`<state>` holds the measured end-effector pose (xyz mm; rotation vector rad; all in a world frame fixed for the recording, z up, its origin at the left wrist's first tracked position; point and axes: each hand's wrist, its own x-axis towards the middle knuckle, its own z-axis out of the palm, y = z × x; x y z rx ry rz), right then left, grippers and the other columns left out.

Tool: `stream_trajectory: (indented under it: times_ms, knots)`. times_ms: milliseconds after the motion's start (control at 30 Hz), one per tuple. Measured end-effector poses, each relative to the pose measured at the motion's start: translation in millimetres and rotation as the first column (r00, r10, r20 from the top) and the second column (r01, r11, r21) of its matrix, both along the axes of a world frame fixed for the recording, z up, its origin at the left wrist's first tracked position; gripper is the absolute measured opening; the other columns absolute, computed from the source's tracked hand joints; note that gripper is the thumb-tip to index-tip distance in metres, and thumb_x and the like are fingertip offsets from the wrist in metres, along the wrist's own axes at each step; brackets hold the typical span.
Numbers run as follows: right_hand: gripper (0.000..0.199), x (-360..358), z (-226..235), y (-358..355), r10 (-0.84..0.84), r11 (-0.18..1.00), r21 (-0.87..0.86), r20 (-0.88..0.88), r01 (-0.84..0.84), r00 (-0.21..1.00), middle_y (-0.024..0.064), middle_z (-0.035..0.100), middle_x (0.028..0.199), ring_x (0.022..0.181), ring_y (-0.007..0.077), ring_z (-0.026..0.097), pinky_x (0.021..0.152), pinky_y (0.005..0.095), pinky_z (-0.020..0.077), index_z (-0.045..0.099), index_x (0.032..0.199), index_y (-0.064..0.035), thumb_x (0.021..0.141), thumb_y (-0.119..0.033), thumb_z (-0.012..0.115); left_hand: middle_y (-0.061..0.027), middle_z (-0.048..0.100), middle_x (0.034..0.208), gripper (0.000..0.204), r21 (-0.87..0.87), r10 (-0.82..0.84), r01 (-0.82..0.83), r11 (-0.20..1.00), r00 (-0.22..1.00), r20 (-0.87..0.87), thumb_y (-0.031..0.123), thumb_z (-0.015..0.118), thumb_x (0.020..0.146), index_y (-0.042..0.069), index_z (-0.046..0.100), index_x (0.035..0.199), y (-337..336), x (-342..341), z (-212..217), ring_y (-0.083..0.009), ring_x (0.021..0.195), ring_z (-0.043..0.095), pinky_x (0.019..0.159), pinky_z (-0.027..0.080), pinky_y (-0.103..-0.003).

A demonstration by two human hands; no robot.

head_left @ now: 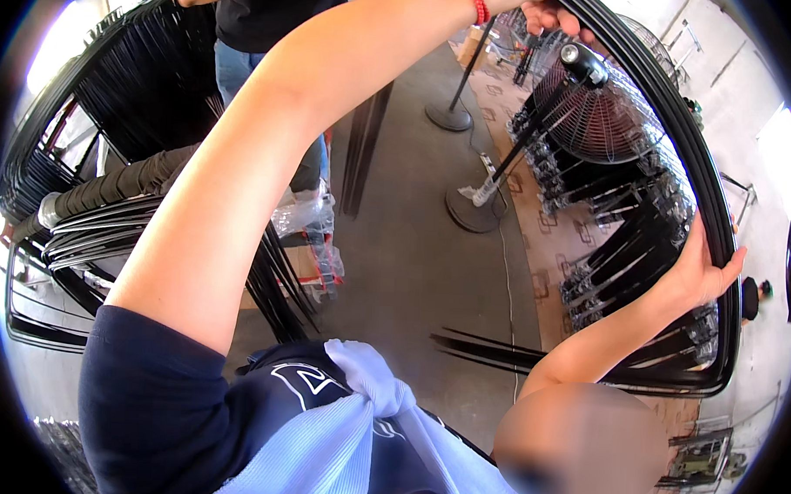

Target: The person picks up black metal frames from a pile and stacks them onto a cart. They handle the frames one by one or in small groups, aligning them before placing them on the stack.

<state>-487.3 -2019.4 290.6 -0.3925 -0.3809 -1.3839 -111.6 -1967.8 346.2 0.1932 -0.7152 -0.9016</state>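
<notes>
A bundle of long, thin black strips or rods [678, 126], bent into a large rounded frame shape, is held up along the right side of the head view. My left hand [556, 19] grips its upper part, fingers curled round the underside; a red bead bracelet circles that wrist. Lower on the same bundle, my right hand [701, 265] is closed round the upright stretch, with a digit showing at the outer edge. Past the lower bend, the loose ends run left over the grey floor. Part of the left hand is cut off by the frame's top edge.
A pedestal fan [583, 114] stands ahead, its round base [475, 208] near a floor cable. Plastic-wrapped black bundles [613, 255] lie on cardboard at right. A rack of black rods [139, 99] is at left, with a padded bar [123, 185]. A person [277, 21] stands beyond my left arm.
</notes>
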Motion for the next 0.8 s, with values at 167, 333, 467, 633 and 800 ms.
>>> stream_trajectory:
  times_ms: [167, 333, 467, 633, 800]
  knots:
    - [0.036, -54, -12, 42, -0.118, 0.991, -0.076, -0.086, 0.111, 0.989, 0.0228, 0.042, 0.110, 0.118, 0.0366, 0.033, 0.102, 0.0597, 0.0167, 0.043, 0.104, 0.0113, 0.075, 0.000, 0.061, -0.0184, 0.058, 0.088, 0.026, 0.004, -0.221, 0.222, 0.975, 0.974, -0.056, 0.021, 0.058, 0.075, -0.003, 0.052, 0.084, 16, -30, -38, -0.0339, 0.081, 0.056, 0.080, 0.043, -0.047]
    - [0.023, -91, -34, 128, -0.434, 0.901, -0.029, -0.115, 0.434, 0.893, 0.0230, 0.052, 0.095, 0.104, 0.0356, 0.048, 0.099, 0.0542, 0.0299, 0.051, 0.093, 0.0130, 0.078, -0.003, 0.058, -0.0102, 0.059, 0.072, 0.012, 0.135, -0.098, 0.216, 0.967, 0.804, -0.587, 0.009, 0.049, 0.076, -0.002, 0.052, 0.079, 85, -116, -82, -0.0255, 0.069, 0.058, 0.072, 0.049, -0.039]
    - [0.018, -119, -59, 196, -0.674, 0.734, -0.165, -0.060, 0.659, 0.736, 0.0172, 0.054, 0.085, 0.086, 0.0289, 0.052, 0.086, 0.0430, 0.0399, 0.053, 0.083, 0.0081, 0.074, -0.008, 0.055, -0.0063, 0.061, 0.088, 0.017, 0.091, -0.296, 0.415, 0.905, 0.769, -0.567, 0.005, 0.050, 0.080, 0.001, 0.053, 0.096, 132, -163, -128, -0.0237, 0.091, 0.059, 0.086, 0.046, -0.040]
    - [0.013, -178, -68, 274, -0.688, 0.703, -0.155, 0.100, 0.694, 0.719, 0.0100, 0.046, 0.067, 0.070, 0.0220, 0.044, 0.071, 0.0343, 0.0351, 0.049, 0.072, 0.0003, 0.063, -0.007, 0.055, -0.0053, 0.061, 0.091, 0.018, 0.033, -0.430, 0.537, 0.843, 0.710, -0.557, 0.003, 0.056, 0.077, 0.002, 0.054, 0.094, 187, -232, -156, -0.0245, 0.096, 0.057, 0.091, 0.041, -0.042]
    - [0.016, -238, -78, 345, -0.773, 0.612, -0.198, 0.054, 0.765, 0.632, 0.0114, 0.046, 0.064, 0.067, 0.0234, 0.044, 0.069, 0.0368, 0.0346, 0.047, 0.069, 0.0007, 0.058, -0.007, 0.056, -0.0049, 0.062, 0.091, 0.014, -0.144, -0.575, 0.610, 0.779, 0.604, -0.552, 0.000, 0.057, 0.073, 0.004, 0.056, 0.086, 236, -292, -182, -0.0231, 0.098, 0.056, 0.092, 0.041, -0.043]
